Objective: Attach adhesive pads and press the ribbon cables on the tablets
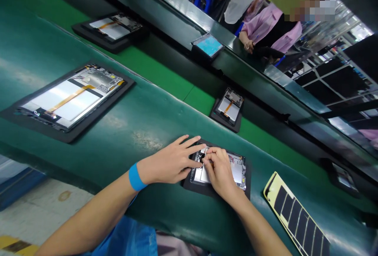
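An opened tablet [238, 169] with bare circuitry and a silvery battery lies on a black foam pad [217, 194] in front of me. My left hand [173, 159], with a blue band at the wrist, rests over the tablet's left end, fingers stretched and spread. Across from it, my right hand [220, 171] bends over the same end, thumb and fingertips pinched together near the left index finger. Whatever sits between those right fingertips is too small or hidden to make out. Part of the tablet is covered by both hands.
A second opened tablet [76, 96] lies on its pad to the left. Yellow backing with black strips [298, 214] lies at right. Beyond the bench edge, a green conveyor [177, 91] carries more tablets, including one opened unit [228, 108]. A person in pink [265, 28] sits across.
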The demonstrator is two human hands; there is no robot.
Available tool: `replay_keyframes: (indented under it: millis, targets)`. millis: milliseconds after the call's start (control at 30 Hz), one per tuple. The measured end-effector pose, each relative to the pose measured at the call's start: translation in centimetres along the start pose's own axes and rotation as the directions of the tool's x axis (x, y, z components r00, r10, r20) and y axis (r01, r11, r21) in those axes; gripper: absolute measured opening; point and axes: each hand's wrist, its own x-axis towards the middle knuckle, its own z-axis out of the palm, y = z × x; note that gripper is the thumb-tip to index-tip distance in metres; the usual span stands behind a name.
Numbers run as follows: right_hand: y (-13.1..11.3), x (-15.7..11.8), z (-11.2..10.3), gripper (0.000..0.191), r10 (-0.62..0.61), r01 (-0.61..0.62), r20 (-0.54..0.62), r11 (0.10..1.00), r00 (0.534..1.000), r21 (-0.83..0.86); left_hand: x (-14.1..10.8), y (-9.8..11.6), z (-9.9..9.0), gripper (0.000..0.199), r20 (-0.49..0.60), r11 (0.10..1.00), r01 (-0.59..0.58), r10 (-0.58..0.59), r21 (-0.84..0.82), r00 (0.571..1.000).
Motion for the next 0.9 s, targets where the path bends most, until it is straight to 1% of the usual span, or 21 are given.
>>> replay_keyframes:
  millis: [133, 233, 300, 400, 533, 667, 733, 767, 833, 900]
  targets:
    - [-0.2, 0.0, 0.1, 0.017, 0.004, -0.003, -0.007, 1.000, 1.000, 0.003, -0.1, 0.0, 0.2, 0.038, 0.051, 1.000, 0.025, -0.025, 0.006, 0.998]
    - [-0.1, 0.0, 0.0, 0.012, 0.008, -0.007, -0.027, 0.999, 1.000, 0.034, -0.1, -0.1, 0.3, 0.038, 0.046, 0.999, 0.043, -0.042, -0.021, 0.998]
    - [0.1, -0.2, -0.2, 0.007, 0.014, -0.010, -0.069, 0.998, 0.998, 0.060, -0.1, -0.1, 0.3, 0.039, 0.036, 0.998, 0.050, -0.049, -0.032, 0.998]
    - [0.5, -0.8, -0.8, 0.013, 0.015, -0.008, -0.151, 0.999, 0.988, 0.045, 0.0, -0.2, 0.3, 0.038, 0.055, 0.999, 0.050, -0.049, -0.022, 0.997]
    - [1.3, -2.5, -1.9, 0.015, -0.003, -0.005, -0.228, 0.999, 0.974, -0.038, 0.2, -0.4, 0.4, 0.040, 0.067, 0.996, 0.073, -0.076, 0.048, 0.995]
    - [2.6, -5.3, -2.9, 0.015, -0.017, -0.003, -0.269, 0.997, 0.963, -0.075, 0.3, -1.0, 0.9, 0.035, -0.006, 0.987, 0.126, -0.126, 0.097, 0.992]
    - [3.2, -6.9, -3.4, 0.023, -0.026, 0.004, -0.237, 0.996, 0.971, -0.091, 0.2, -1.3, 1.2, 0.036, -0.056, 0.985, 0.144, -0.140, 0.092, 0.989]
    - [3.5, -7.7, -3.6, 0.031, -0.041, 0.021, -0.198, 0.994, 0.979, -0.104, 0.3, -1.4, 1.3, 0.038, -0.073, 0.986, 0.143, -0.137, 0.086, 0.988]
    - [4.0, -9.2, -4.0, 0.057, -0.101, 0.090, -0.076, 0.986, 0.992, -0.140, 0.4, -1.5, 1.5, 0.042, -0.078, 0.990, 0.116, -0.109, 0.077, 0.991]
    - [4.5, -10.5, -4.2, 0.081, -0.168, 0.178, 0.066, 0.966, 0.983, -0.187, 0.8, -1.5, 1.8, 0.046, -0.049, 0.994, 0.073, -0.069, 0.085, 0.996]
